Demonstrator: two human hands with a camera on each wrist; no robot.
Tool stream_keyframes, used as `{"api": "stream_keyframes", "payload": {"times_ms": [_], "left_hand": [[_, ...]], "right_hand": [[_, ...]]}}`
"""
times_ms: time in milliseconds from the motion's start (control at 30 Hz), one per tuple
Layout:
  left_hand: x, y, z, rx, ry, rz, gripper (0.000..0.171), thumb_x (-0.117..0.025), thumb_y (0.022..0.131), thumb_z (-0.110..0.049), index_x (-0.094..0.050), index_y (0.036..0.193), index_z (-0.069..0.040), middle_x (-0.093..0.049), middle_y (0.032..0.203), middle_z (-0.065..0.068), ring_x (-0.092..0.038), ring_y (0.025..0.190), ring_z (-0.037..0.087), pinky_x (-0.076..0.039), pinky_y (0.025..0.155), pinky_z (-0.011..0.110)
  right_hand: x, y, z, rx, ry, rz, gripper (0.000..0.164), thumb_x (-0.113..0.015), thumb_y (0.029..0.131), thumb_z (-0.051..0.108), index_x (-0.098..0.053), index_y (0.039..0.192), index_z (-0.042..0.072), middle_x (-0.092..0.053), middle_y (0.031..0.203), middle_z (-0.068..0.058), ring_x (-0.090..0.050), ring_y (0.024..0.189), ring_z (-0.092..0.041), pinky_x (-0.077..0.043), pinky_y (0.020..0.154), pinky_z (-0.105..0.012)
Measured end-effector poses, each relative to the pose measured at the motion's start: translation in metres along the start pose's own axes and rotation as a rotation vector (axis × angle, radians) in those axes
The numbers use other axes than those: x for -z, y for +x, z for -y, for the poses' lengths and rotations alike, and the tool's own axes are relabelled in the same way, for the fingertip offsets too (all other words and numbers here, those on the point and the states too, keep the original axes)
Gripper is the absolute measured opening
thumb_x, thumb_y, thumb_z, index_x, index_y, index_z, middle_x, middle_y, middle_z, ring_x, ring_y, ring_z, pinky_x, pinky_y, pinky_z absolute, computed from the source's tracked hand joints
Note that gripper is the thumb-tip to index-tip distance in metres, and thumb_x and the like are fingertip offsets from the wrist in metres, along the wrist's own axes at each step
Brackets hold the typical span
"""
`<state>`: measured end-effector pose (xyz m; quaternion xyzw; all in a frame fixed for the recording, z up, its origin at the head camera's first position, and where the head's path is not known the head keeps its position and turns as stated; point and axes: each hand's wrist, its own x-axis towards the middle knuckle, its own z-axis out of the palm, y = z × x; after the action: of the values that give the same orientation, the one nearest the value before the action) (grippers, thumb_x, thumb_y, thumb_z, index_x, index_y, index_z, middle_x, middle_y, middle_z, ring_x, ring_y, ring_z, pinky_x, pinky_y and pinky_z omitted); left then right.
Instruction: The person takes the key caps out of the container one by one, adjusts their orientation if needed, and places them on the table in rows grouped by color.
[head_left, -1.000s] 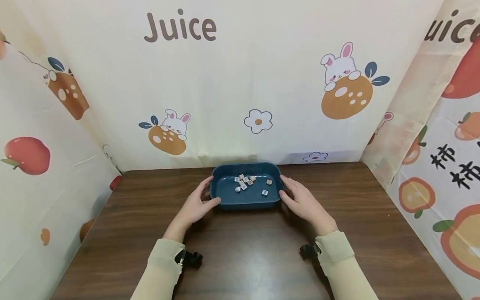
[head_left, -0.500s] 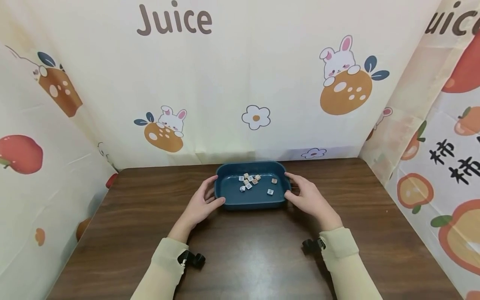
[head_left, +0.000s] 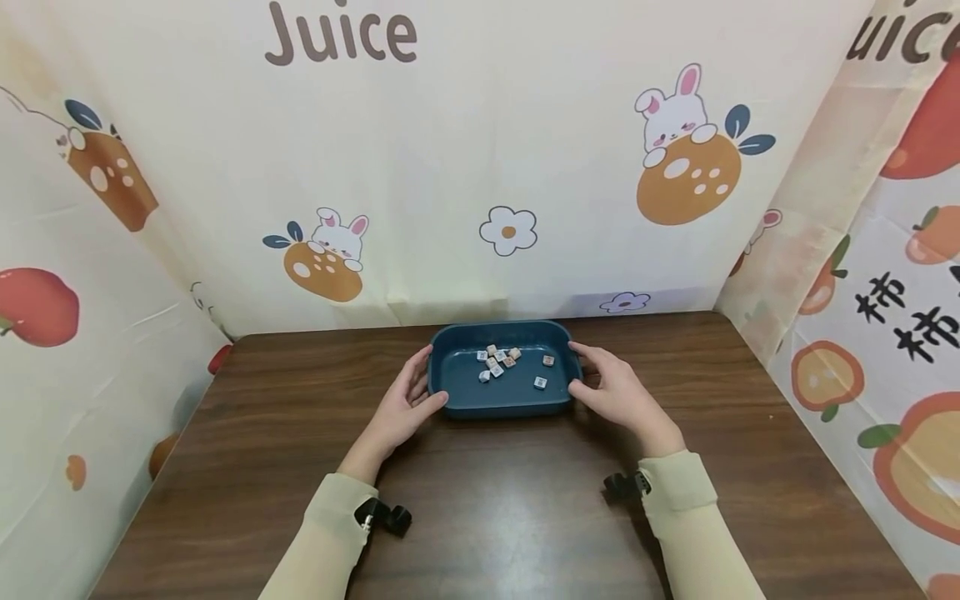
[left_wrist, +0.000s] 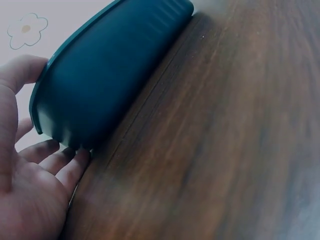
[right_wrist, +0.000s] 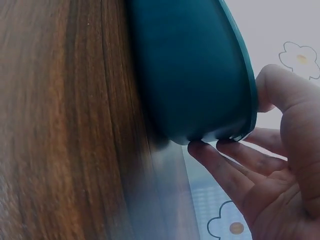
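A dark blue, rounded rectangular tray [head_left: 517,402] lies on the table by its far edge. Inside it are several small pale cubes with marks too small to read. Most cluster left of the middle, with one cube [head_left: 497,371] at the front of that group. Apart from them, two cubes sit to the right, one a pale cube [head_left: 540,383]. My left hand [head_left: 393,412] grips the tray's left end, thumb on the near rim corner, fingers along the outer wall. The right end is held the same way by my right hand [head_left: 621,404]. In the left wrist view, fingertips touch the tray wall [left_wrist: 95,75].
The brown wooden table [head_left: 495,500] stretches in front of the tray and to both sides. Close behind its far edge hangs a printed cloth [head_left: 435,167]. More printed cloth stands along the left and right sides. A dark camera mount [head_left: 393,521] sits at my left wrist.
The tray has slid a little to the right between my hands, with the cubes in it. Over the last half second it has hardly moved. The head view has shifted slightly.
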<state>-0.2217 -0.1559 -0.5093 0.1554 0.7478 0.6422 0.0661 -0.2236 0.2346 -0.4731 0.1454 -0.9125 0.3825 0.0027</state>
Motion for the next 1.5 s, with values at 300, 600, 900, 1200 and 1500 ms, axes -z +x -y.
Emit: {"api": "stream_keyframes", "payload": {"times_ms": [300,600,900,1200,1500], "left_hand": [[0.004,-0.002,0.004,-0.003,0.027,-0.020,0.079,-0.073,0.106,-0.012,-0.031,0.173,-0.018,-0.027,0.179,0.012,-0.033,0.162,0.034,-0.036,0.124,0.048],[0.002,-0.003,0.004,0.005,0.023,-0.019,0.080,-0.073,0.106,-0.011,-0.030,0.173,-0.017,-0.030,0.178,0.013,-0.036,0.161,0.033,-0.037,0.123,0.047],[0.003,-0.002,0.005,0.011,0.036,-0.018,0.081,-0.073,0.106,-0.011,-0.030,0.173,-0.017,-0.032,0.178,0.015,-0.038,0.160,0.035,-0.037,0.123,0.047],[0.002,-0.001,0.006,0.017,0.025,-0.005,0.079,-0.073,0.106,-0.013,-0.031,0.173,-0.020,-0.033,0.177,0.012,-0.038,0.160,0.034,-0.038,0.123,0.046],[0.005,-0.001,0.009,0.035,0.037,-0.002,0.078,-0.074,0.107,-0.017,-0.032,0.173,-0.023,-0.032,0.178,0.012,-0.037,0.161,0.035,-0.038,0.122,0.048]], "right_hand": [[0.004,0.004,0.017,0.013,-0.061,-0.030,0.059,-0.073,0.100,0.014,-0.056,0.155,-0.001,-0.061,0.147,-0.027,-0.069,0.122,-0.042,-0.061,0.098,-0.057],[0.010,0.021,0.059,0.128,-0.108,-0.080,0.042,-0.080,0.099,0.018,-0.072,0.137,0.003,-0.070,0.132,-0.015,-0.069,0.111,-0.035,-0.061,0.092,-0.050],[-0.012,0.072,0.089,0.144,-0.144,0.135,0.042,-0.075,0.102,0.019,-0.069,0.138,-0.001,-0.075,0.126,-0.017,-0.071,0.116,-0.032,-0.059,0.103,-0.050],[-0.037,0.107,0.083,0.168,-0.046,0.279,0.040,-0.077,0.103,0.020,-0.071,0.139,0.003,-0.075,0.129,-0.013,-0.072,0.117,-0.027,-0.061,0.101,-0.044],[-0.058,0.117,0.084,0.047,0.002,0.207,0.036,-0.081,0.101,0.022,-0.075,0.132,0.005,-0.075,0.122,-0.010,-0.071,0.105,-0.025,-0.065,0.083,-0.036]]}}
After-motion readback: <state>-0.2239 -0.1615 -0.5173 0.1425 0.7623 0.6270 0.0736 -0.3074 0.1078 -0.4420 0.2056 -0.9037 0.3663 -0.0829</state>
